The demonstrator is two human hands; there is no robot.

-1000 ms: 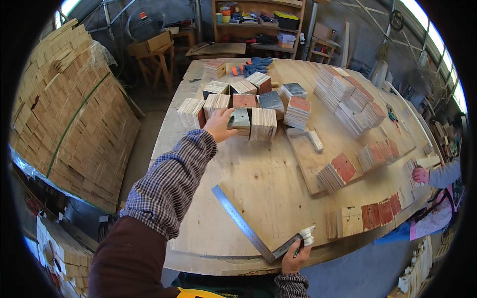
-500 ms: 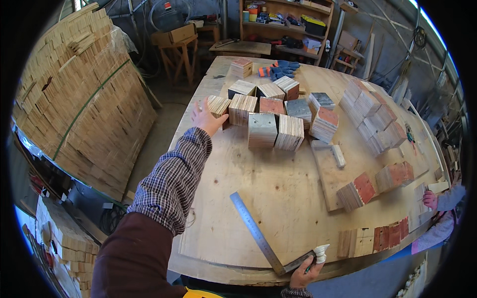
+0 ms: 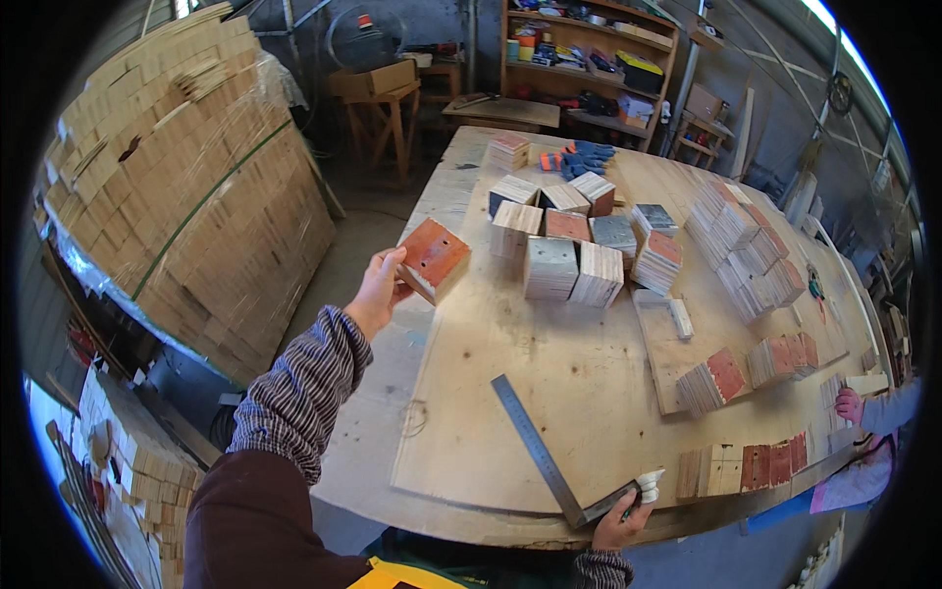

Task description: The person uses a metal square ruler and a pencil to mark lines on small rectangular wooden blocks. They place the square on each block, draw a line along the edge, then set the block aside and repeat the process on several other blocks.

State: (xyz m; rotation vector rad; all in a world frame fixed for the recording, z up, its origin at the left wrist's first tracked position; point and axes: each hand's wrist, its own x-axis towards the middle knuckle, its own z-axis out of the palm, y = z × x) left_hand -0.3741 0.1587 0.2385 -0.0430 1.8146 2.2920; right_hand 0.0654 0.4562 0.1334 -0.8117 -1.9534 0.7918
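My left hand (image 3: 378,294) grips a plywood block (image 3: 433,257) by its lower left side, holding it up and tilted above the table's left edge. Its reddish-brown face with small dark holes is turned upward. At the near edge, my right hand (image 3: 622,522) is closed around the dark stock of a try square (image 3: 538,447), whose long steel blade lies across the tabletop. A white, crumpled-looking lump (image 3: 650,485) sits by that hand's fingers; what it is I cannot make out. Several similar blocks, among them a grey-faced block (image 3: 551,267), stand grouped beyond the square.
The plywood table (image 3: 461,393) carries a stacked group of blocks (image 3: 741,245) at right, a thin board (image 3: 657,353), a row of blocks (image 3: 746,467), and blue-orange gloves (image 3: 579,157). Another person's hand (image 3: 849,403) is at the right edge. A tall wrapped wood stack (image 3: 196,196) stands left.
My left hand has taken the block from the left end of the group and brought it nearer, lifted off the table. The right hand keeps hold of the square. The whole view has shifted slightly.
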